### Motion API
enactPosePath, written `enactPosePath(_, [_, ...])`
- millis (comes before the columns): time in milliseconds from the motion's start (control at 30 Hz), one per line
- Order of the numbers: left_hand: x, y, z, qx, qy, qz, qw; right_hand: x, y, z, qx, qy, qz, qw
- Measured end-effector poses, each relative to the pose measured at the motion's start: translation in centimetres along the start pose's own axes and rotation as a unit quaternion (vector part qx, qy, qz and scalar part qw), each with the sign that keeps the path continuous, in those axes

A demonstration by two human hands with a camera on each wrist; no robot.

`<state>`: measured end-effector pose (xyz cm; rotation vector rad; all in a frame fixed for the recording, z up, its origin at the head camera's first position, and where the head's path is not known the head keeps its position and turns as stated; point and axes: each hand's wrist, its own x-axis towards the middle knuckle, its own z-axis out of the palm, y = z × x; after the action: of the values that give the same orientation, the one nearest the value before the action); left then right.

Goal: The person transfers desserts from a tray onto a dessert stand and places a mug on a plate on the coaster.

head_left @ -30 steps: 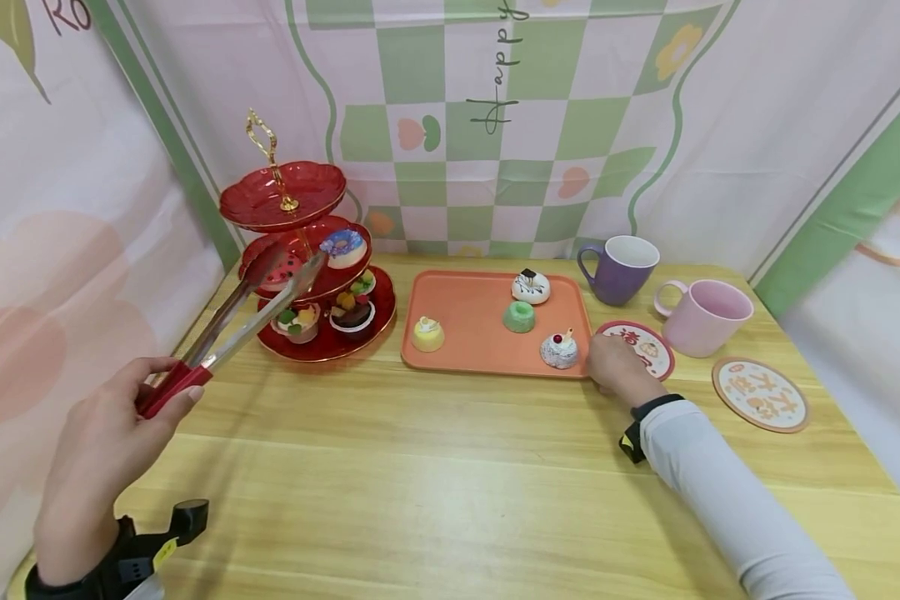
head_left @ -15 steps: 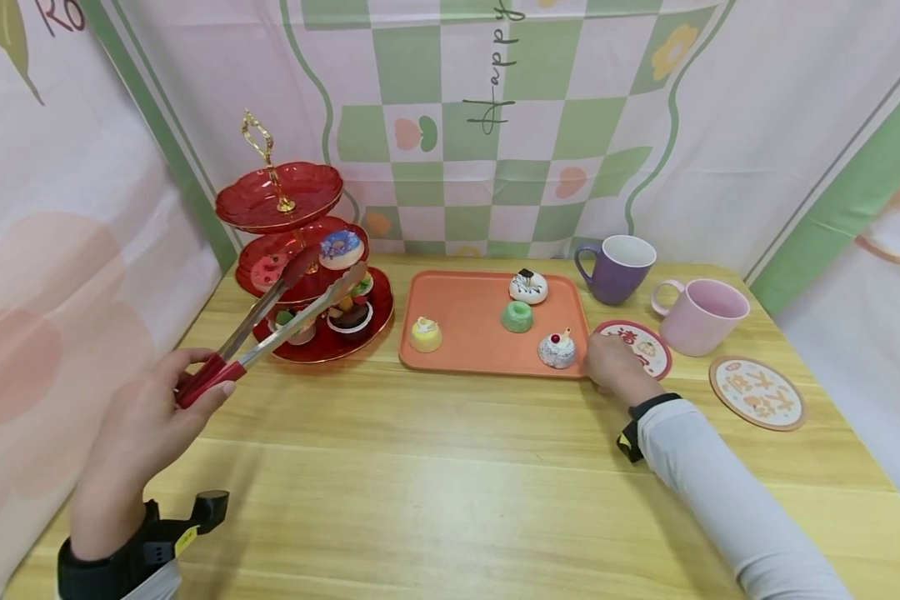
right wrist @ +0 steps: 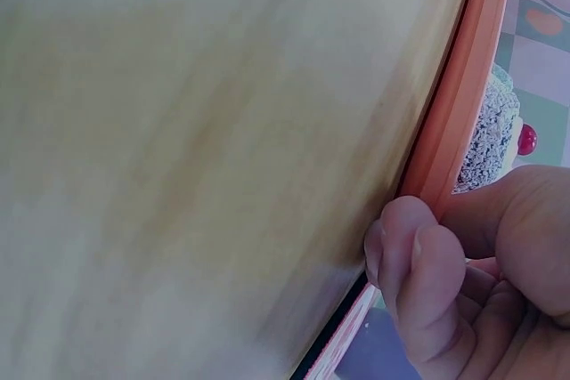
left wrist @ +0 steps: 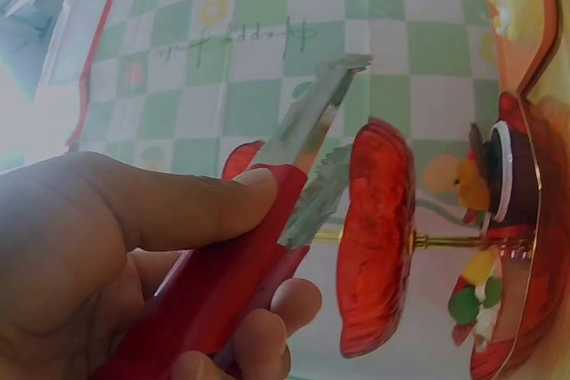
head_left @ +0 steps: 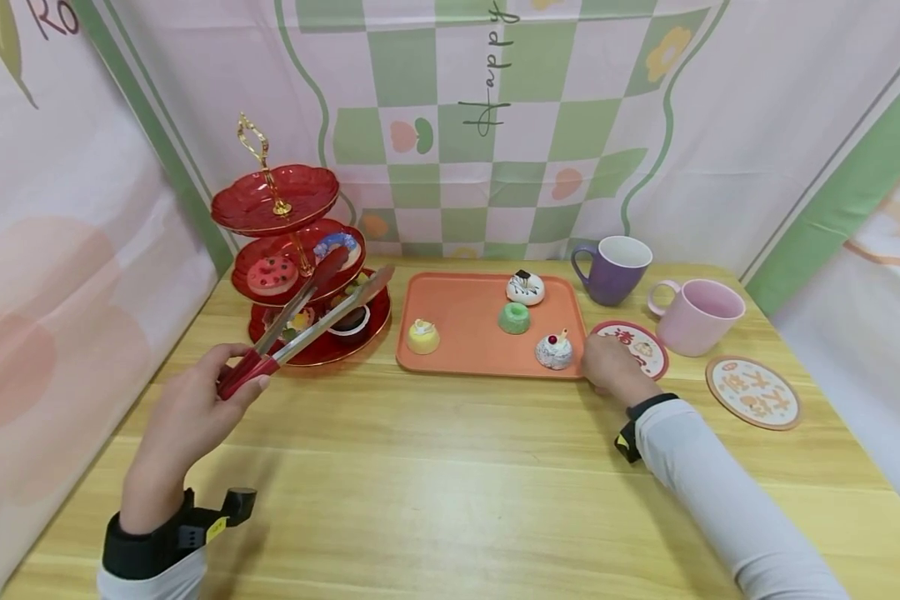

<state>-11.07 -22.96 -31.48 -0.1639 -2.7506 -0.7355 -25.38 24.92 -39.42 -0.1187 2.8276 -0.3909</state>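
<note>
My left hand [head_left: 195,414] grips the red handles of metal tongs [head_left: 322,323], whose arms stand apart with nothing between them. The tongs' tips are in front of the tiered red cake stand [head_left: 228,208]. On its middle tier sit a pink donut [head_left: 272,275] and a blue-topped donut [head_left: 337,248]; the cupcakes below are partly hidden. My right hand [head_left: 615,367] pinches the right front corner of the orange tray [head_left: 457,312], as the right wrist view shows. The tray bears a yellow cake [head_left: 422,337], a green ring cake [head_left: 514,317], a white donut [head_left: 525,288] and a cherry-topped cake [head_left: 554,351].
Behind the right hand stand a purple mug [head_left: 613,275] and a pink mug [head_left: 696,318]. A red-rimmed coaster [head_left: 641,350] lies beside the tray, and a second round coaster [head_left: 753,393] lies farther right. A patterned cloth [head_left: 465,125] hangs behind the table.
My left hand has moved right with the tongs, whose tips passed across the front of the cake stand. My right hand stays at the tray corner.
</note>
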Motion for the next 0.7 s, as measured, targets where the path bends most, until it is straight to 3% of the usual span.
enactPosePath(267, [0.7,0.8,1.3,-0.019,-0.002,0.007,0.9998,0.2,0.0,0.1,-0.009,-0.004,0.005,0.9999])
enactPosePath(700, [2.1,2.0,2.9,-0.041,-0.016,-0.016,0.9989,0.1,0.2,0.1,-0.012,0.009,-0.010,0.9998])
